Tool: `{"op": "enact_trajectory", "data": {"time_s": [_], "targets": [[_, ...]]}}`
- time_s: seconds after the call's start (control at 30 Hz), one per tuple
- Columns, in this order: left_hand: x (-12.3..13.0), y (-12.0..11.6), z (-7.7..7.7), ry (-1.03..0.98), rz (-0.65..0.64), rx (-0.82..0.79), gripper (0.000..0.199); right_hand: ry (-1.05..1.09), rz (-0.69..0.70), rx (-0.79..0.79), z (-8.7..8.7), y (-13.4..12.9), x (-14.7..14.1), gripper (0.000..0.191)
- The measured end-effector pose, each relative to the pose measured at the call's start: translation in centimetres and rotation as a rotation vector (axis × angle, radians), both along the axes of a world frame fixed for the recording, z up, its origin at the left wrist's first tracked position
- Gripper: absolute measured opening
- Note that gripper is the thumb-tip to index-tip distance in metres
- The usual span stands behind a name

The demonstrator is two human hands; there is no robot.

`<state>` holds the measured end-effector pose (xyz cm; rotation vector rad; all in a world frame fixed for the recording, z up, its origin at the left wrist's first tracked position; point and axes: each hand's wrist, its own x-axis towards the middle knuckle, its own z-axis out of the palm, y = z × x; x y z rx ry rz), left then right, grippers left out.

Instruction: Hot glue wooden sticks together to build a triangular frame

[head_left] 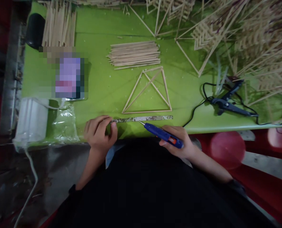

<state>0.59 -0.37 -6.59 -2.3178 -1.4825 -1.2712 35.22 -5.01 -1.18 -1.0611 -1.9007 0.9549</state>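
Note:
My left hand is at the table's front edge, thumb and fingers closed on the left end of a narrow strip with a mottled grey and white surface. In my right hand is a slim blue glue gun, fingers wrapped round its body. Its pointed metal tip is at the strip's middle; whether it touches I cannot tell. Just beyond the strip lies a frame of thin wooden sticks, with two crossing sticks inside its four-sided outline.
Behind the frame lies a bundle of sticks. Further stick structures crowd the right. Dark hand cutters lie among a black cord and translucent sticks. A white container and a blurred-out purple-screened device stand left.

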Motion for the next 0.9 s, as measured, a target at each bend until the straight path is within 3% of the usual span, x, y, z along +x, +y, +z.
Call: {"op": "enact_trajectory", "data": {"time_s": [0.3, 0.53, 0.67, 0.9], "targets": [[-0.2, -0.5, -0.7, -0.075, 0.012, -0.054, 0.030, -0.028, -0.028, -0.145, 0.9, 1.8, -3.2, 0.024], [0.2, -0.3, 0.1, -0.029, 0.020, 0.002, 0.032, -0.068, -0.103, -0.275, 0.8, 1.7, -4.7, 0.026], [0.2, -0.5, 0.1, 0.005, 0.042, -0.048, 0.035, -0.118, -0.144, -0.326, 1.0, 1.9, -5.4, 0.029], [0.1, -0.7, -0.4, 0.014, 0.059, -0.094, 0.036, -0.184, -0.190, -0.235, 1.6, 3.1, -6.7, 0.037]]}}
